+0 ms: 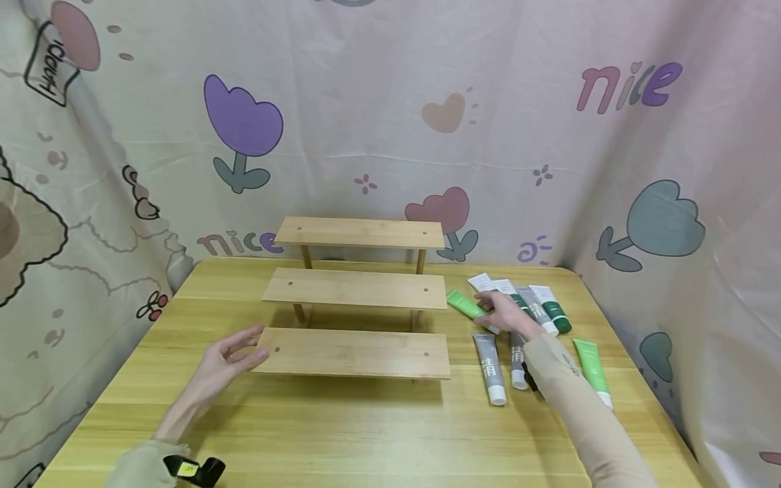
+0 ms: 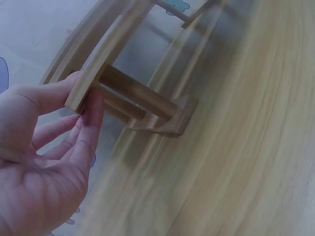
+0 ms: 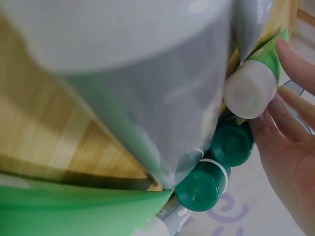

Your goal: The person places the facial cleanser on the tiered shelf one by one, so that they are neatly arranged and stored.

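Observation:
A three-tier wooden display shelf (image 1: pixel 356 353) stands on the table, its boards stepping up toward the back. My left hand (image 1: pixel 228 356) pinches the left end of the lowest board. In the left wrist view, the fingers of that hand (image 2: pixel 54 147) lie on both faces of the board (image 2: pixel 106 54). My right hand (image 1: pixel 509 315) is at the pile of squeeze tubes, thumb and fingers around a green tube (image 1: pixel 464 303). In the right wrist view, this green tube's white cap (image 3: pixel 250 90) shows beside the fingers of my right hand (image 3: pixel 290 128).
Several white-and-green and grey tubes lie beyond my right hand, including a white tube with a dark green end (image 1: pixel 551 308). A grey tube (image 1: pixel 490 366) lies nearer, right of the shelf. Another green tube (image 1: pixel 590 366) sits farther right. A printed curtain (image 1: pixel 366 102) surrounds the table (image 1: pixel 342 434).

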`<state>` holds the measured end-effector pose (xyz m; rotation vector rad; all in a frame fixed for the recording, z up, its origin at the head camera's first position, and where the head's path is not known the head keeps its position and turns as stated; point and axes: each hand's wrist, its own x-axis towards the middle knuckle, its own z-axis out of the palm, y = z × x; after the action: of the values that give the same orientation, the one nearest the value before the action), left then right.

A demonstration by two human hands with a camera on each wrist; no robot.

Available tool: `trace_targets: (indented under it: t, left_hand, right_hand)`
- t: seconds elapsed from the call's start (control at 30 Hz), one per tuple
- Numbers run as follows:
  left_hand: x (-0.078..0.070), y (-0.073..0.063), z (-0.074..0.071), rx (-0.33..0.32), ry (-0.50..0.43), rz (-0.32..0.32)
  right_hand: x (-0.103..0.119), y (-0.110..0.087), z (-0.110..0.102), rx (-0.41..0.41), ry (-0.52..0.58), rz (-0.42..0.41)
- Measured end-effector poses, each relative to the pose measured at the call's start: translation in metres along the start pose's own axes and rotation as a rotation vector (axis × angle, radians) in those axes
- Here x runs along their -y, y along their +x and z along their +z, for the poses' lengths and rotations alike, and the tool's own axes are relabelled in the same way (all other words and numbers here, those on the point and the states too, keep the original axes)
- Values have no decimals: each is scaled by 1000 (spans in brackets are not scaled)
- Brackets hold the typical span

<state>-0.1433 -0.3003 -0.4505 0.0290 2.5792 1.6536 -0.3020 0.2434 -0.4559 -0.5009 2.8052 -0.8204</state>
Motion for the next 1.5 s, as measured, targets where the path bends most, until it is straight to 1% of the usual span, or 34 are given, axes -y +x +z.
trace_targets:
  t: [0.13, 0.23, 0.33, 0.53, 0.77, 0.93, 1.13, 1.37, 1.5]
  left_hand:
    - [-3, 0, 0, 5, 10, -49]
    - [-5, 0, 0, 21, -2, -60]
    - [-4, 0, 0, 28, -21, -69]
    - [-4, 1, -1, 35, -45, -77]
    - [-5, 0, 0, 51, -90, -61]
    - [-4, 0, 0, 46, -99, -52]
    - [-3, 0, 0, 45, -104, -51]
    - [-3, 0, 1, 37, -113, -54]
    - [-3, 0, 1, 35, -112, -54]
  right_hand:
    - [-1, 1, 2, -4, -9, 15]
    - [0, 2, 3, -12, -15, 17]
    - [1, 2, 3, -26, -23, 0]
    - [2, 2, 4, -53, -36, -29]
    - [5, 1, 2, -70, -2, -14]
    - [10, 0, 0, -80, 33, -1]
    - [18, 0, -3, -122, 117, 10]
    - [31, -1, -9, -190, 290, 37]
    - [40, -3, -14, -195, 369, 42]
